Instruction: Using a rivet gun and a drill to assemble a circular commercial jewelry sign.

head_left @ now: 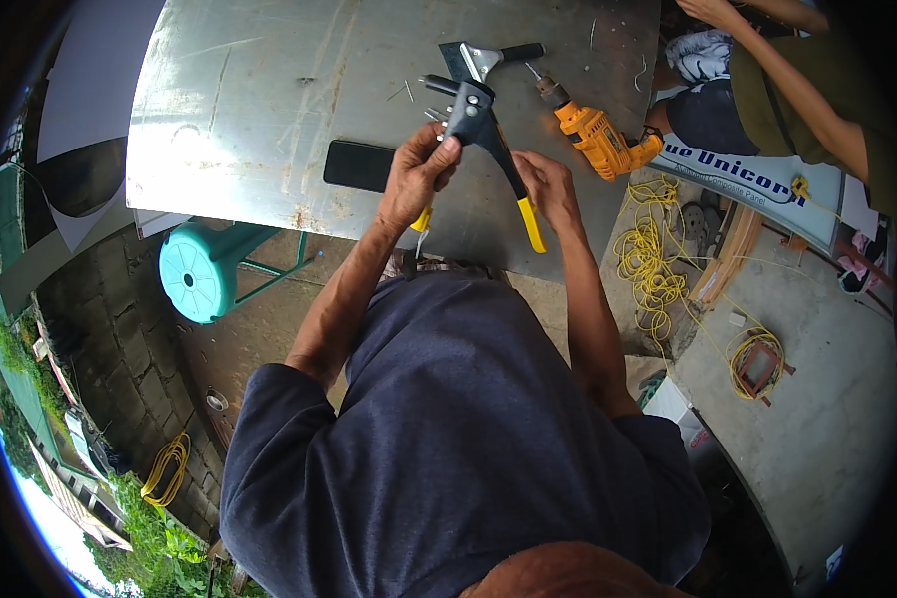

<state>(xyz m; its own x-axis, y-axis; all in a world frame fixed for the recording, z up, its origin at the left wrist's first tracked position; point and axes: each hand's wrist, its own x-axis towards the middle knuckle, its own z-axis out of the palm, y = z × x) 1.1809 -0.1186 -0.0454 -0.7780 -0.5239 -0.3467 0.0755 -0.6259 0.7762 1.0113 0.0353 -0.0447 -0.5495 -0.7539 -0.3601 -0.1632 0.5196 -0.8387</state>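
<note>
A hand riveter with a dark head and yellow-tipped handles is held up over the near edge of the metal-topped table. My left hand is closed around it just below the head, and one yellow grip shows under the palm. Against the other long handle, my right hand has its fingers curled; part of them is hidden. A black phone lies on the metal beside my left hand. Beyond the riveter's head is a silver tool with a black handle and a dark flat part.
A yellow drill lies at the table's right, its chuck toward the silver tool. Small rivets or pins lie scattered. Another person is at the far right. Yellow cord coils on the floor; a teal stool stands left.
</note>
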